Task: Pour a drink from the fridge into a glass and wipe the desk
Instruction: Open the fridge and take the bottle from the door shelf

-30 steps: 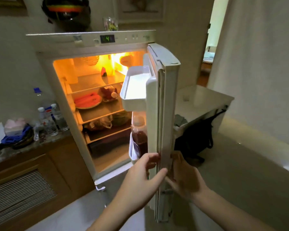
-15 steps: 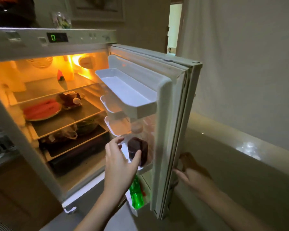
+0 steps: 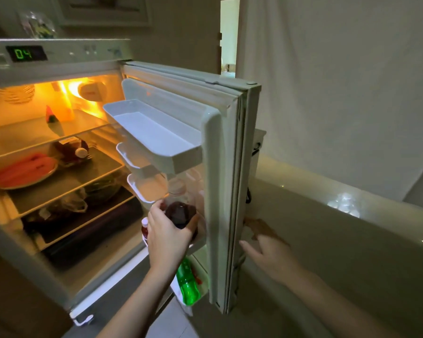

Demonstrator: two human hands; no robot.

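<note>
The small fridge stands open, lit orange inside, its door swung out toward me. In a lower door rack sits a clear bottle of dark red drink with a pale cap. My left hand is wrapped around the bottle's body, fingers closed on it. My right hand is just off the door's outer edge, fingers spread, holding nothing. No glass or desk is visible.
A green bottle lies in the bottom door rack, a small red-capped bottle beside my left hand. The top door tray holds nothing. A plate of red slices and bagged food fill the shelves. A pale ledge runs right.
My left hand went from the door edge into the rack and closed on the red drink bottle. My right hand came off the door edge. My view moved closer and right.
</note>
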